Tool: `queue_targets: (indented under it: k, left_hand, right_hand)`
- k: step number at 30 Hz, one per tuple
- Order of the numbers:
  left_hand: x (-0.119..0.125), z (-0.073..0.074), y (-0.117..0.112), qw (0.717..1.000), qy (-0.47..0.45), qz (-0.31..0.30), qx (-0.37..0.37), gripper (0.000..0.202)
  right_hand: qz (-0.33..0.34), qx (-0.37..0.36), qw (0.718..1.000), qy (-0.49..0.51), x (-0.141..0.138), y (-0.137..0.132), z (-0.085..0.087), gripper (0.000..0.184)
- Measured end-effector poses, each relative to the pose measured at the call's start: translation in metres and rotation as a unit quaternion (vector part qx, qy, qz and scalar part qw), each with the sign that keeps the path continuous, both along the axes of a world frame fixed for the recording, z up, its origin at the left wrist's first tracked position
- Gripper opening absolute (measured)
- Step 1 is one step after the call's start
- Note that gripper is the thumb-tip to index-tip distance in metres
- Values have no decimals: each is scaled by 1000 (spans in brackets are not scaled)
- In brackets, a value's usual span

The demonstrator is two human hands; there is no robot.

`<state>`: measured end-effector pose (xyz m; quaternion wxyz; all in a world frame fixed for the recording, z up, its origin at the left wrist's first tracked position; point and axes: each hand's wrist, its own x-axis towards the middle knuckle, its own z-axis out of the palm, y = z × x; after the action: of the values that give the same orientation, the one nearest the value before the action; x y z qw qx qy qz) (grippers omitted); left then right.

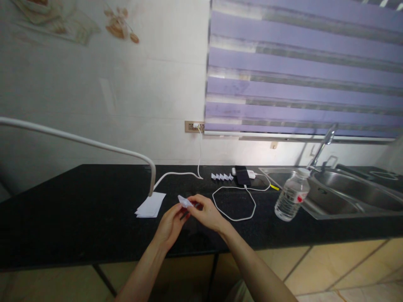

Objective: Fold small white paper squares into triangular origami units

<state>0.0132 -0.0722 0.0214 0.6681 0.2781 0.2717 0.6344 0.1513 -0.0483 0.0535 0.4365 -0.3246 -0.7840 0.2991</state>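
Observation:
Between the fingertips of both hands is a small folded piece of white paper [184,201], raised a little over the black countertop [103,226]. My left hand [171,220] pinches it from the left and below. From the right, my right hand [206,211] grips it with thumb and fingers; some of its fingers are partly hidden. Left of my hands lies a small stack of white paper sheets [151,205]. Several small folded paper pieces [222,177] stand in a row farther back on the counter, beside a dark phone [242,176].
A white cable [234,219] loops right of my hands, and a thick white cord [103,146] arches across the left. A water bottle [291,195] stands before the metal sink [333,191] with its faucet [324,142]. A charger [197,125] sits in the wall socket.

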Motion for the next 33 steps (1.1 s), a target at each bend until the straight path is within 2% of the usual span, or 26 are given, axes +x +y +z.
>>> queue_targets:
  k: [4, 9, 13, 16, 25, 33]
  left_hand:
    - [0, 3, 1, 1000, 13, 22, -12, 11]
    - [-1, 1, 5, 1000, 8, 18, -19, 8]
    - [-2, -2, 4, 999, 30, 19, 5, 6]
    - [-3, -2, 3, 999, 40, 9, 20, 5]
    - [-5, 2, 1, 997, 19, -53, 46, 11]
    - [-5, 1, 2, 998, 15, -57, 28, 11]
  right_hand:
    - [-8, -24, 999, 21, -2, 3, -4, 29]
    - [22, -74, 996, 33, 1, 4, 4, 24]
    - [29, -109, 993, 32, 4, 3, 8, 23]
    - [29, -107, 993, 31, 6, 3, 7, 16]
    - [0, -73, 997, 16, 4, 4, 2, 17]
    - [0, -75, 997, 9, 4, 2, 5, 16]
